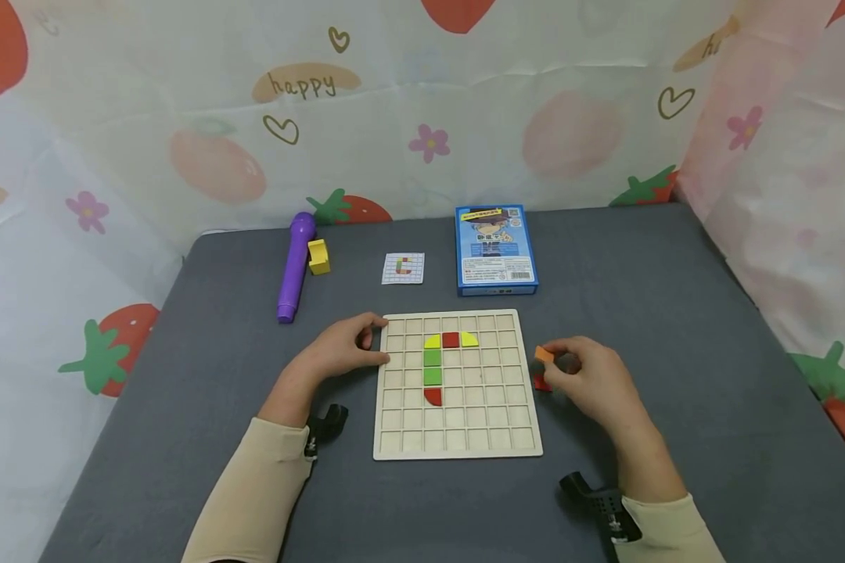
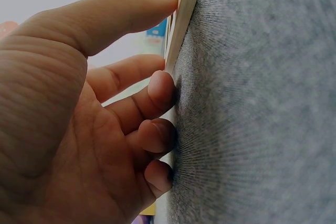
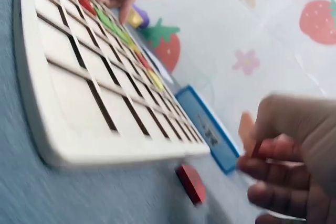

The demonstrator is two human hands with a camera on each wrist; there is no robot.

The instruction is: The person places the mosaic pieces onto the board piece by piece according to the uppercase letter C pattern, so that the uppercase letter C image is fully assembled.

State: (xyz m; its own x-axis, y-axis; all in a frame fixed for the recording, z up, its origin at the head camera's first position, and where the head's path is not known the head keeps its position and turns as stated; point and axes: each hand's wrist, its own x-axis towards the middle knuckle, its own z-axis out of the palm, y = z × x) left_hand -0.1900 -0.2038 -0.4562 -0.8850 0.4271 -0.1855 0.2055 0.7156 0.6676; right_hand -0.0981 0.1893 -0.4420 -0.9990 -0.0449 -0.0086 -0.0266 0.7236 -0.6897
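Observation:
A pale wooden grid board (image 1: pixel 493 432) lies flat on the table. In its cells sit two yellow rounded pieces (image 1: pixel 433 342), a red square (image 1: pixel 451 340), two green squares (image 1: pixel 433 357) and a red rounded piece (image 1: pixel 433 397). My left hand (image 1: pixel 339 348) touches the board's left edge with thumb and index fingertip; in the left wrist view its other fingers are bent against the cloth. Just off the right edge, my right hand (image 1: pixel 591 379) pinches an orange piece (image 1: pixel 544 354) between thumb and fingers. Below it on the table lies a loose red block (image 3: pixel 191 184).
Behind the board lie a purple microphone-shaped object (image 1: pixel 296 267), a yellow block (image 1: pixel 318 256), a small pattern card (image 1: pixel 403 268) and a blue box (image 1: pixel 496 250). A printed curtain (image 1: pixel 493 86) hangs behind the grey table (image 1: pixel 676 328).

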